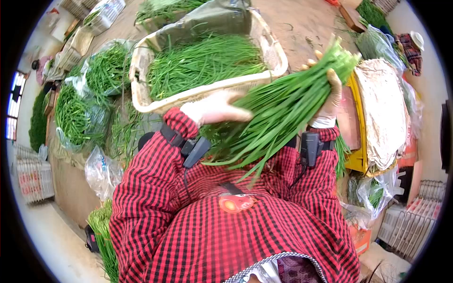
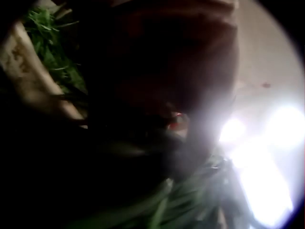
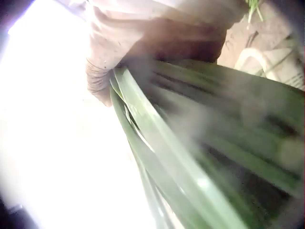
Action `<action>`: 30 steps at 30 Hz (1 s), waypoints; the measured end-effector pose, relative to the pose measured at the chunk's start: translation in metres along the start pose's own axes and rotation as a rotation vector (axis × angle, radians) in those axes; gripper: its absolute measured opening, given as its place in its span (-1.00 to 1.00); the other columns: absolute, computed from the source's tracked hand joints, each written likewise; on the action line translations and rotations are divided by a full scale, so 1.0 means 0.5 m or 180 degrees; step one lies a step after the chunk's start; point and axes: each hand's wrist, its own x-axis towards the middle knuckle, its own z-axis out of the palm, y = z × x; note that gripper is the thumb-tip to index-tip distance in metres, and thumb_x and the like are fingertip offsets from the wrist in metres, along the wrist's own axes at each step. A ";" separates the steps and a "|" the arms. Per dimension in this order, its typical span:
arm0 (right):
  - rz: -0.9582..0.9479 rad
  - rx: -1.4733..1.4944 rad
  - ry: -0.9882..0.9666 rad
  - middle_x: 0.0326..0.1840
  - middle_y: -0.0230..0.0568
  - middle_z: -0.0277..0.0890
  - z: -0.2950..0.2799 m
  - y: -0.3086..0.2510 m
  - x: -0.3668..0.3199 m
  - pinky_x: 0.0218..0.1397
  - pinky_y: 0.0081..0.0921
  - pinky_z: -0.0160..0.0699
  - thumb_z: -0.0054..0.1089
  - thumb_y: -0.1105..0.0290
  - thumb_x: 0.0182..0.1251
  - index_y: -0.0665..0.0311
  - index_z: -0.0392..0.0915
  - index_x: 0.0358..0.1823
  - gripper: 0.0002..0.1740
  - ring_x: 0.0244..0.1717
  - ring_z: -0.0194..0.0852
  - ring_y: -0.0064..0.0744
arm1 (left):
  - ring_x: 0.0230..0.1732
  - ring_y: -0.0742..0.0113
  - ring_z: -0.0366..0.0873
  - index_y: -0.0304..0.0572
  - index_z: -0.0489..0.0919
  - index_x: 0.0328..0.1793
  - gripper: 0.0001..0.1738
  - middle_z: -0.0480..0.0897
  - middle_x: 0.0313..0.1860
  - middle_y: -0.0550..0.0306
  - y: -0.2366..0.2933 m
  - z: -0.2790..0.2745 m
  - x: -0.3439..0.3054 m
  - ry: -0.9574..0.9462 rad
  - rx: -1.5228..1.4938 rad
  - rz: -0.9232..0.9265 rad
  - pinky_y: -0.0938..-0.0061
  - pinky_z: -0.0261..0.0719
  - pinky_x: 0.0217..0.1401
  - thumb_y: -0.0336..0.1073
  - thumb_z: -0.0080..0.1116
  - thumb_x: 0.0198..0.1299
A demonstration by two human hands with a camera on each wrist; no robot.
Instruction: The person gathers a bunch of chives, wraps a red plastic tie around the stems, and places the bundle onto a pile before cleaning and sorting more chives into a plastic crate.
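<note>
A thick bunch of garlic chives point(image 1: 283, 106) slants across the head view, pale cut ends up at the right and green leaf tips down toward the lap. My right hand point(image 1: 329, 101), in a pale glove, grips it near the cut ends, its thumb on the near side and fingertips showing beyond. Long leaves run out from that grip in the right wrist view. My left hand point(image 1: 218, 108), also gloved and slightly blurred, has its fingers extended beside the hanging leaves, fingertips right at their edge. The left wrist view is dark and blurred.
In front stands a cream plastic basket point(image 1: 203, 92) with loose chives point(image 1: 207, 59) inside. Bagged chives point(image 1: 75, 113) lie at the left. To the right is a yellow-framed crate point(image 1: 361, 127) beside a whitish cloth point(image 1: 381, 111). More chives point(image 1: 101, 226) stand by my left side.
</note>
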 end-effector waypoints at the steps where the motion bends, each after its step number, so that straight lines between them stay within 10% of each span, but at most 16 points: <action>1: -0.0299 0.0022 0.0110 0.07 -0.09 0.64 -0.042 -0.022 0.009 0.23 -0.22 0.67 0.34 0.05 0.31 0.37 0.41 0.41 -0.24 0.09 0.63 -0.22 | 0.43 0.27 0.43 -0.41 0.28 0.60 -0.12 0.51 0.46 -0.01 -0.042 -0.012 -0.009 -0.0120 0.0326 -0.0705 0.32 0.34 0.53 -0.17 0.43 0.26; 7: -0.0911 0.0246 0.0746 0.06 -0.12 0.65 -0.294 -0.143 -0.010 0.30 -0.21 0.64 0.32 0.15 0.34 0.39 0.47 0.31 -0.37 0.10 0.62 -0.20 | -0.18 0.43 0.66 -0.39 0.42 0.44 -0.37 0.68 0.06 0.03 -0.104 -0.013 -0.040 0.0970 -0.0955 -0.0854 0.50 0.64 -0.02 -0.20 0.29 0.33; 15: -0.1042 0.0378 0.0722 0.06 -0.12 0.65 -0.400 -0.209 -0.068 0.21 -0.20 0.72 0.26 0.11 0.40 0.36 0.51 0.23 -0.46 0.13 0.61 -0.24 | 0.01 0.41 0.66 -0.30 0.62 0.25 -0.52 0.72 0.01 0.13 -0.147 0.020 0.061 0.1713 0.0209 -0.0302 0.48 0.60 0.12 -0.22 0.36 0.27; 18: -0.1160 0.0379 0.0872 0.06 -0.11 0.64 -0.393 -0.195 -0.063 0.21 -0.18 0.72 0.26 0.11 0.39 0.38 0.49 0.24 -0.44 0.14 0.60 -0.22 | -0.26 0.54 0.66 -0.26 0.75 -0.11 -0.75 0.74 -0.28 0.26 -0.042 0.084 0.097 0.1236 -0.0328 -0.0347 0.60 0.59 -0.15 -0.21 0.27 0.35; 30: -0.1019 0.0682 0.0670 0.01 -0.14 0.61 -0.319 -0.163 -0.056 0.22 -0.18 0.66 0.36 0.19 0.32 0.32 0.46 0.33 -0.38 0.02 0.60 -0.21 | -0.42 0.63 0.54 -0.28 0.71 -0.16 -0.82 0.65 -0.44 0.32 0.035 0.231 0.154 -0.0025 -0.0058 -0.0580 0.65 0.47 -0.37 -0.29 0.25 0.39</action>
